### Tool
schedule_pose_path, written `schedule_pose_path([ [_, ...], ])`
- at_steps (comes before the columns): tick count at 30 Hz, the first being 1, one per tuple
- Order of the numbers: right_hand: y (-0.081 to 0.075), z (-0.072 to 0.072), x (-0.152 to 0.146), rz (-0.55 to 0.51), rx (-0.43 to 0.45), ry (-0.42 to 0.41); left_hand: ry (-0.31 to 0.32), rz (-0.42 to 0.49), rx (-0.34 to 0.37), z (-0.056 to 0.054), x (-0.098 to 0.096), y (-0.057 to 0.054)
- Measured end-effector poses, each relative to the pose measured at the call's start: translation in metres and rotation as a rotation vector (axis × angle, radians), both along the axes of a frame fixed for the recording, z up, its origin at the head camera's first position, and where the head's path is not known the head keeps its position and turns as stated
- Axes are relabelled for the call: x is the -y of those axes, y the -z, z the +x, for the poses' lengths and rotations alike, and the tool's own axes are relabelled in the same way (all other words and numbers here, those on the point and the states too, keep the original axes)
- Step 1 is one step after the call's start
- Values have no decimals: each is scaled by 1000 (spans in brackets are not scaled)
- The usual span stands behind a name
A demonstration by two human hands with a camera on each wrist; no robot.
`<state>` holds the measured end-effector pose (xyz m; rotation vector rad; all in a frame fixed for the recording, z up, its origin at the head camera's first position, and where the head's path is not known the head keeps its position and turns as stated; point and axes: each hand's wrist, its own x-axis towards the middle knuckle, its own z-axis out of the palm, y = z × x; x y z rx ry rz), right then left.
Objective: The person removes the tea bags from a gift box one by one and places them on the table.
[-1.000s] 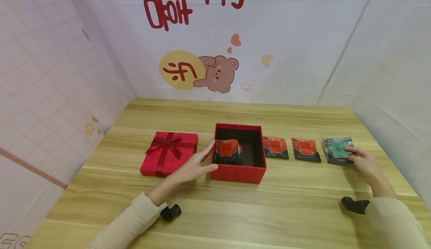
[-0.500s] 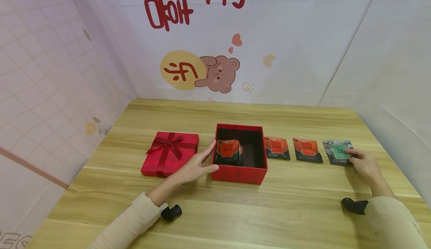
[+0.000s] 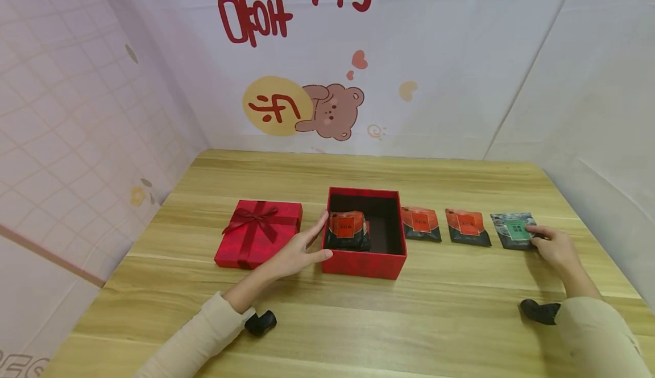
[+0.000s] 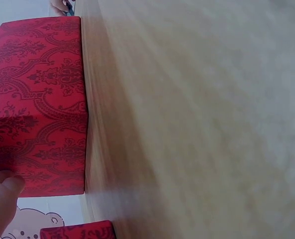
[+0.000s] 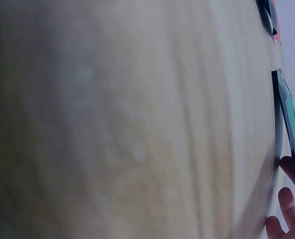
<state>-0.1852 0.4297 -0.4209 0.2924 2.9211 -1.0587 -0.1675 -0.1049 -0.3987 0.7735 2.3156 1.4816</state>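
Note:
An uncovered red gift box (image 3: 364,264) stands in the middle of the table in the head view, with red-and-black sachets (image 3: 347,229) stacked in its left part. My left hand (image 3: 294,256) touches the box at its left front corner, fingers along the left wall and thumb at the front. At the right, my right hand (image 3: 558,252) pinches the right edge of a green-and-black sachet (image 3: 513,231). In the right wrist view this sachet (image 5: 288,112) looks slightly tilted, one edge near the table. Two more red-and-black sachets, one nearer (image 3: 422,224) and one farther right (image 3: 468,228), lie between.
Left of the box lies its red lid (image 3: 258,233) with a dark red ribbon bow. Everything stands on a wood-grain table (image 3: 389,327). A white printed backdrop (image 3: 440,54) rises behind the table and at both sides. Black wrist devices (image 3: 261,323) sit below the sleeves.
The green sachet's far edge has shifted very slightly toward me under my right hand. My left hand, the box and the other sachets stay where they were.

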Motion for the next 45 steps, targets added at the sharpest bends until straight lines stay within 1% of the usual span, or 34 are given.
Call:
schedule_pose_path([
  [10,-3,4,0,-8,29,-3,3,-2,0,0,0,-1],
  [15,-6,4,1,11,38,6,-2,-12,-4,0,0,-2],
  [18,-9,4,3,4,31,37,-6,-18,-4,1,0,-3],
  [21,-13,2,9,-9,-6,74,-7,-20,-5,1,0,-3],
  [23,-17,1,15,-11,-32,86,-5,-17,-6,0,0,-3],
  [26,-23,-1,22,-17,-60,82,-3,-13,-6,0,1,-2],
  [30,-29,-5,33,-35,-87,50,2,-7,-10,0,0,-3],
  [33,-33,-8,46,-77,-106,14,2,-8,-9,0,1,-3],
  [35,-36,-10,54,-124,-111,-23,0,-8,-8,0,1,-3],
  [39,-44,-12,76,-163,-133,-89,-3,-11,-8,0,1,-3],
  [42,-49,-13,94,-159,-159,-128,-2,-6,-11,1,1,-2],
  [45,-54,-12,111,-176,-165,-170,2,-1,-11,1,1,-1],
])
